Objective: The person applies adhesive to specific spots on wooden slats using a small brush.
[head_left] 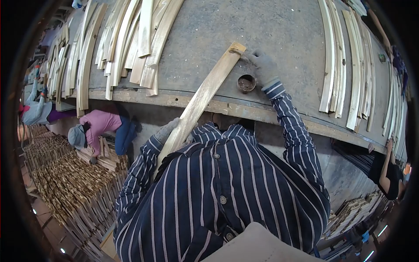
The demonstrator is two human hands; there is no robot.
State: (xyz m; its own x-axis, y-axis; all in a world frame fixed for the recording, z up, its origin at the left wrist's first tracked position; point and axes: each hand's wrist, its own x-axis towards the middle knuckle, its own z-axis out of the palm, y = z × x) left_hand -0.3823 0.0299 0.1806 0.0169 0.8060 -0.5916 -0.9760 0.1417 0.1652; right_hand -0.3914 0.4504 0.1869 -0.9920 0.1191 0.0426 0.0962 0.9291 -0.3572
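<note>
A long pale wooden board (201,92) slants from my left side up across the edge of the workbench, its far end lying over the bench top. My gloved left hand (167,130) grips the board's edge near my body. Up at the far end, my gloved right hand (263,66) is closed on a thin, dark tool (236,51) whose tip meets the board's face; its exact kind is hard to make out. Just below that hand a small round tin (246,83) with brown paste inside stands on the bench.
Loose wooden strips (131,43) lie at the bench's left, some overhanging its front edge (170,98). More strips (349,65) lie at the right. A person in a pink top (102,129) bends over stacked wood (65,174) at left; another person (386,174) stands at far right.
</note>
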